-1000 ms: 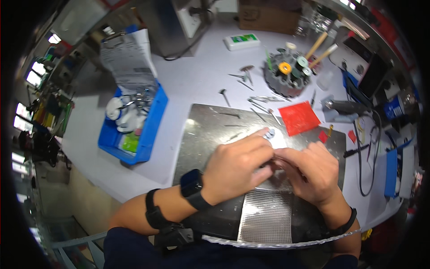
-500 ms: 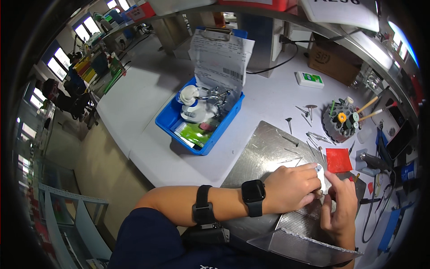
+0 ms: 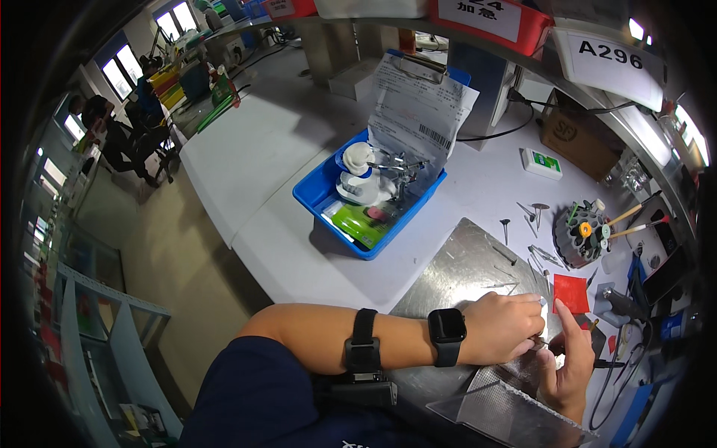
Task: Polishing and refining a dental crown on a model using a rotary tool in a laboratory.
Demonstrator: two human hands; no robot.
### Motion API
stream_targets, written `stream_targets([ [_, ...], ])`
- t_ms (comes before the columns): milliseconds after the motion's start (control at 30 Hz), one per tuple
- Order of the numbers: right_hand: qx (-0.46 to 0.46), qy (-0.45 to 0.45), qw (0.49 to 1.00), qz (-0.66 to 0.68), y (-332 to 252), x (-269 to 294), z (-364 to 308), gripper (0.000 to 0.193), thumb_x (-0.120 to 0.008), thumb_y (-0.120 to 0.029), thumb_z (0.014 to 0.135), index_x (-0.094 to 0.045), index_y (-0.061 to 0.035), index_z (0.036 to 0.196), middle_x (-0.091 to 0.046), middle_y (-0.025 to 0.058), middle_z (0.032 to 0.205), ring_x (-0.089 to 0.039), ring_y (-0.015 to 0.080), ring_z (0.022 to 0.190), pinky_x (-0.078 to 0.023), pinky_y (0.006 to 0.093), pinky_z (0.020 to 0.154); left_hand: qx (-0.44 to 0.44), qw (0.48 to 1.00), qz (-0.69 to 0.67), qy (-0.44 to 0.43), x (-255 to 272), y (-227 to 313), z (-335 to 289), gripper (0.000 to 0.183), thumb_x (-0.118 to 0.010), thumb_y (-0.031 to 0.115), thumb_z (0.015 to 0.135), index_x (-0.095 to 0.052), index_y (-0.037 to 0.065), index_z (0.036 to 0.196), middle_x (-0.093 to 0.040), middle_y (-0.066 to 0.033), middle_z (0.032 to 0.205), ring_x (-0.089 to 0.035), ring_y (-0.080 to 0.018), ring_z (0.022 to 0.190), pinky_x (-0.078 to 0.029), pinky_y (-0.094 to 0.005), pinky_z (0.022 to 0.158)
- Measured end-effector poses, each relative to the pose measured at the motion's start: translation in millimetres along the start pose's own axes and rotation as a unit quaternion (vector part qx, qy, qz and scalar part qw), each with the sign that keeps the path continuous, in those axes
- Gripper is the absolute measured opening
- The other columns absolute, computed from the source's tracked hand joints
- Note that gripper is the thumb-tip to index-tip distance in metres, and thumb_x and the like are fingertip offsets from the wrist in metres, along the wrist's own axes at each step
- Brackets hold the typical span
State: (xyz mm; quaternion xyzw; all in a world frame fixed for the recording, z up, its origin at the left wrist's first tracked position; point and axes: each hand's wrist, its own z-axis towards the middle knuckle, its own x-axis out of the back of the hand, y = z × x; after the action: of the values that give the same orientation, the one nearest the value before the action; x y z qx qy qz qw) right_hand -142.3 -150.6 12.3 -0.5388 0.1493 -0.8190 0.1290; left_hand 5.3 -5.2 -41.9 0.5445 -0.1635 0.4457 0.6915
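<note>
left hand [image 3: 502,328] pinches a small piece [image 3: 537,343] over the metal plate [image 3: 461,261]; right hand [image 3: 571,364], grip wide, beside it; work seems unfinished.

Remotely I see the bin [image 3: 332,233] left of the metal plate [image 3: 459,257] on the workbench [image 3: 261,172], the left hand [image 3: 504,326] and, beside it, the right hand [image 3: 571,362] above the plate; rotary bits [image 3: 547,256] lie beyond the hands, left of the bit holder [image 3: 575,243].

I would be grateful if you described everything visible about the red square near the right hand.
The bright red square looks thin and flat, perhaps paper or plastic. It lies at the far edge of the metal plate. The right hand overlaps its lower left with the index finger; touch is unclear.
</note>
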Motion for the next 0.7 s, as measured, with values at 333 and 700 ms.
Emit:
stream_targets([
  [333, 0.026, 0.012, 0.999, -0.03, -10.0, 0.8, 0.9, 0.054, -0.063, 0.009, 0.08, -0.067, 0.0017, 0.133, -0.055, 0.0103, 0.071, -0.049, 0.0257, 0.062, -0.039, 0.0379, 0.064, -0.006, 1.0, -0.002, -0.005, -4.6, -0.3, -5.6, 0.02, -0.076, 0.021, 0.086, -0.069, 0.008, 0.101, -0.07, -0.0059, 0.11, -0.062, -0.0269, 0.133, -0.062, -0.0402, 0.084],
  [700, 0.124, 0.01, 0.991, -0.048, 18.8, 14.7, 1.5, 0.053, -0.068, 0.007, 0.076, -0.072, -0.006, 0.127, -0.056, 0.0047, 0.072, -0.05, 0.0257, 0.062, -0.04, 0.0379, 0.06, -0.016, 1.0, 0.019, 0.019, 12.7, 5.9, 3.1, 0.018, -0.079, 0.014, 0.085, -0.073, 0.007, 0.1, -0.073, -0.0075, 0.104, -0.07, -0.034, 0.12, -0.062, -0.0405, 0.084],
])
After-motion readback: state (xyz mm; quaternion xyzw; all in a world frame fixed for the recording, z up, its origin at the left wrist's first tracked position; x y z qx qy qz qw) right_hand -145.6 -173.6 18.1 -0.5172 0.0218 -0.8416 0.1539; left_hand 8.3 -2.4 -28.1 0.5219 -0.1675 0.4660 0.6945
